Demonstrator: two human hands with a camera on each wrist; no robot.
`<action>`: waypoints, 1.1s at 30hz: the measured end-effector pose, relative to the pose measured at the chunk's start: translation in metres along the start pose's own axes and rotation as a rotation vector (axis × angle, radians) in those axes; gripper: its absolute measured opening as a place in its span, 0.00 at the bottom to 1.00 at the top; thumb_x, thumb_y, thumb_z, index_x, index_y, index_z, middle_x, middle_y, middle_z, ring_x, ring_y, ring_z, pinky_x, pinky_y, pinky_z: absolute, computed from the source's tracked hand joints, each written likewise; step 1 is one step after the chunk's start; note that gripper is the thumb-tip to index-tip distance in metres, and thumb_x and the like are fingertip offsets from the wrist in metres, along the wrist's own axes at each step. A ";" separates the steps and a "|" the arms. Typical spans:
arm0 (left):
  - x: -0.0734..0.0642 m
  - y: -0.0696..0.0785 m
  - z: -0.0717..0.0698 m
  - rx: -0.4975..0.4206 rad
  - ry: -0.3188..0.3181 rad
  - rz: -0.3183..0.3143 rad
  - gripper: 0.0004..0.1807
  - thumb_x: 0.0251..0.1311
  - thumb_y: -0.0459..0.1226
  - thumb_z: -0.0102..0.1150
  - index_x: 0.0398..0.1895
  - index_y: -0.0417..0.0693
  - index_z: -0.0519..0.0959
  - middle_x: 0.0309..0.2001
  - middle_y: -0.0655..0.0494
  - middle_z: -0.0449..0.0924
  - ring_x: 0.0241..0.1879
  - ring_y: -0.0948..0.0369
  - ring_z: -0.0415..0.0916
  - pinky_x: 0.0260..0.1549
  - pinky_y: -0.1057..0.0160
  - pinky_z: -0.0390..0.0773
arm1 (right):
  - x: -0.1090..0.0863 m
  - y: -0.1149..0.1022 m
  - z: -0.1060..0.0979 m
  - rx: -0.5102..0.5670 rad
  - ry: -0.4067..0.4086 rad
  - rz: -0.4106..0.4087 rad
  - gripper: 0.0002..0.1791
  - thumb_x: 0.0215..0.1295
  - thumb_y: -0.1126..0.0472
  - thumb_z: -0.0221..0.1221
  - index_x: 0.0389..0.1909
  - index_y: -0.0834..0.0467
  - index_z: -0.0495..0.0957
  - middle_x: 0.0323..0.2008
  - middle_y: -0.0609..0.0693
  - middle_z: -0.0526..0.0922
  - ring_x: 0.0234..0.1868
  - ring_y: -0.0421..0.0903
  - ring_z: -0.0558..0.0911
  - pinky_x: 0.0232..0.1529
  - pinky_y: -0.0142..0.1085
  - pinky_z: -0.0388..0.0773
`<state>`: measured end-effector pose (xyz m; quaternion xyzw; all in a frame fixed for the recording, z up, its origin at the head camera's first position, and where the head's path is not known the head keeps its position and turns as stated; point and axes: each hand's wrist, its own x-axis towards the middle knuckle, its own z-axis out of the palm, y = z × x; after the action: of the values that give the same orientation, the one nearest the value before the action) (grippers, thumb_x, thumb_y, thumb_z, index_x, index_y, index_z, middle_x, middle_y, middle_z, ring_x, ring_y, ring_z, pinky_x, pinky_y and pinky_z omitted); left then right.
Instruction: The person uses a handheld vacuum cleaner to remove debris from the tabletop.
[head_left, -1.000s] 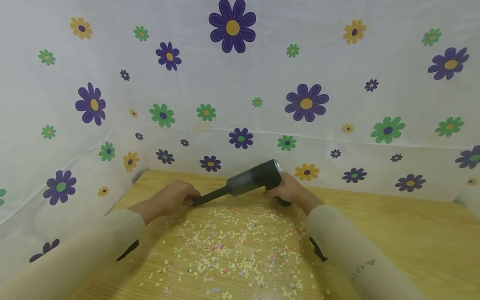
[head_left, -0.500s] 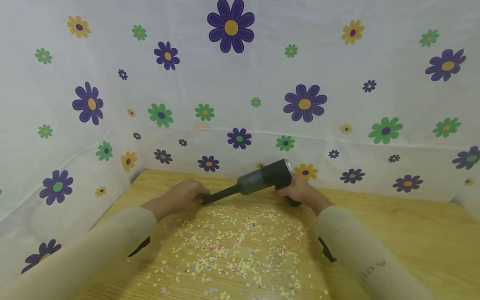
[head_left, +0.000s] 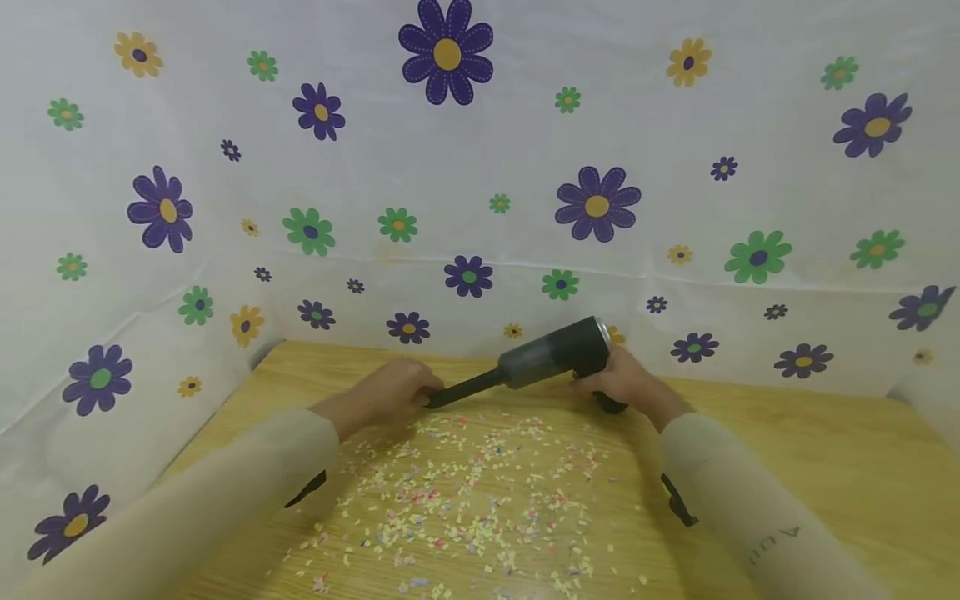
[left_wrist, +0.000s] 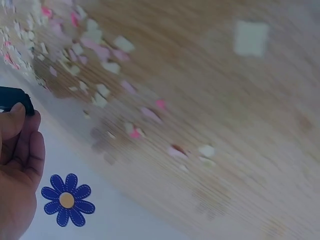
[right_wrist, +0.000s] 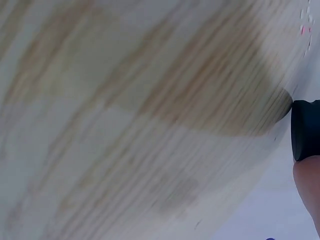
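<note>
A black handheld vacuum cleaner (head_left: 558,354) is held between both hands near the back of the wooden table, its body sloping up to the right. My right hand (head_left: 626,383) grips its handle, whose dark round end (right_wrist: 306,130) shows at the edge of the right wrist view. At the other end, my left hand (head_left: 397,390) pinches the tip of the slim nozzle (head_left: 468,387) between thumb and fingers. The left wrist view shows that dark nozzle tip (left_wrist: 14,98) under the thumb. Small paper bits (head_left: 465,500), mostly yellow with some pink and blue, lie scattered below.
The wooden table (head_left: 795,467) runs back to a white flowered cloth (head_left: 510,150) hanging behind it and along the left. Dark straps (head_left: 306,489) hang under both sleeves.
Both hands and the vacuum cleaner have shifted to the right together, keeping the same hold. The head view has turned slightly right.
</note>
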<state>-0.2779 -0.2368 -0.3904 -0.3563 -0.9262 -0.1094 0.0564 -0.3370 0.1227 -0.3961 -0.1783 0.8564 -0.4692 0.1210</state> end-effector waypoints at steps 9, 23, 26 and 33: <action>0.008 0.015 0.001 -0.035 -0.031 -0.017 0.14 0.53 0.22 0.60 0.37 0.45 0.88 0.32 0.55 0.88 0.33 0.59 0.85 0.42 0.58 0.85 | -0.007 0.006 -0.013 -0.032 0.021 0.061 0.17 0.52 0.60 0.72 0.37 0.64 0.79 0.26 0.50 0.81 0.34 0.48 0.77 0.46 0.38 0.70; 0.023 0.036 0.010 -0.085 -0.077 0.010 0.14 0.53 0.22 0.60 0.35 0.46 0.88 0.32 0.55 0.88 0.34 0.59 0.85 0.41 0.61 0.85 | -0.023 0.018 -0.025 -0.067 0.125 0.076 0.13 0.42 0.67 0.68 0.31 0.68 0.79 0.24 0.53 0.81 0.29 0.48 0.76 0.36 0.36 0.73; 0.027 0.039 0.011 -0.058 -0.062 0.029 0.14 0.53 0.21 0.59 0.36 0.45 0.88 0.32 0.55 0.88 0.34 0.59 0.85 0.42 0.60 0.85 | -0.026 0.020 -0.029 -0.081 0.126 0.069 0.17 0.42 0.67 0.69 0.35 0.68 0.78 0.25 0.53 0.81 0.30 0.49 0.77 0.38 0.37 0.72; 0.041 0.044 0.013 -0.044 -0.034 0.050 0.16 0.51 0.20 0.56 0.34 0.44 0.87 0.31 0.54 0.88 0.31 0.59 0.84 0.41 0.60 0.85 | -0.033 0.030 -0.038 -0.106 0.160 0.057 0.30 0.43 0.65 0.70 0.50 0.68 0.73 0.38 0.60 0.83 0.40 0.53 0.77 0.48 0.42 0.69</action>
<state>-0.2790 -0.1752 -0.3888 -0.3822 -0.9153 -0.1219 0.0354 -0.3268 0.1805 -0.4003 -0.1222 0.8917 -0.4323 0.0561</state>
